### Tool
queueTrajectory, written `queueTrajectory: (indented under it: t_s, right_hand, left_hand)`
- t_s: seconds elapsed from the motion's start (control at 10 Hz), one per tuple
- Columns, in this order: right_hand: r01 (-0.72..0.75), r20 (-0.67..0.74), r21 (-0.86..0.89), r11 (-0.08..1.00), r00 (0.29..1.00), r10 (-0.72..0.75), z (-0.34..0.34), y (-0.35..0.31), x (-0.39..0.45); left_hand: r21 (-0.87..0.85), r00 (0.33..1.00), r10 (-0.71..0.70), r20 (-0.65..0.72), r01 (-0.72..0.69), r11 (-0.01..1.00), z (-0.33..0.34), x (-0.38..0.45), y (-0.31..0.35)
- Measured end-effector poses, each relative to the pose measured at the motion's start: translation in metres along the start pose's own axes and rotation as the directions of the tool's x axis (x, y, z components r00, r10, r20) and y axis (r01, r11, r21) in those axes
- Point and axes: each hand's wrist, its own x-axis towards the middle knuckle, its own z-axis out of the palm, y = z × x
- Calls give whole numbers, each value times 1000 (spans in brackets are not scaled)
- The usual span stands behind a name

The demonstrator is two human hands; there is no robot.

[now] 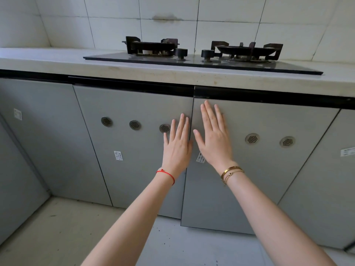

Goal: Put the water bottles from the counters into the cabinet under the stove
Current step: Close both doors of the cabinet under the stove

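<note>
Two grey cabinet doors sit under the black two-burner stove (203,58). My left hand (177,148) lies flat with fingers spread on the left door (134,160), near its right edge. My right hand (214,139) is flat and open against the right door (259,169), close to the seam between the doors. The right door's lower edge stands slightly out from the left one. Both hands hold nothing. No water bottle is in view.
The pale counter (48,60) runs left and right of the stove below a white tiled wall. More grey cabinet doors (44,135) flank the pair, with another door at the far right (326,189). Round vent grilles (135,125) dot the doors. The grey floor (67,237) lies below.
</note>
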Motion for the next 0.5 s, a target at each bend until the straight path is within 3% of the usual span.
queueTrajectory:
  t_s: [0.3,0.5]
  right_hand:
    - [27,42,-33,999,999,-26,-7,4,-5]
    - [35,-9,118,992,999,-34,-36,-7,-18]
  left_hand:
    - [2,999,22,31,-22,1000,-18,-6,0]
    - [-21,999,43,-29,-44,999,-53,-26,1]
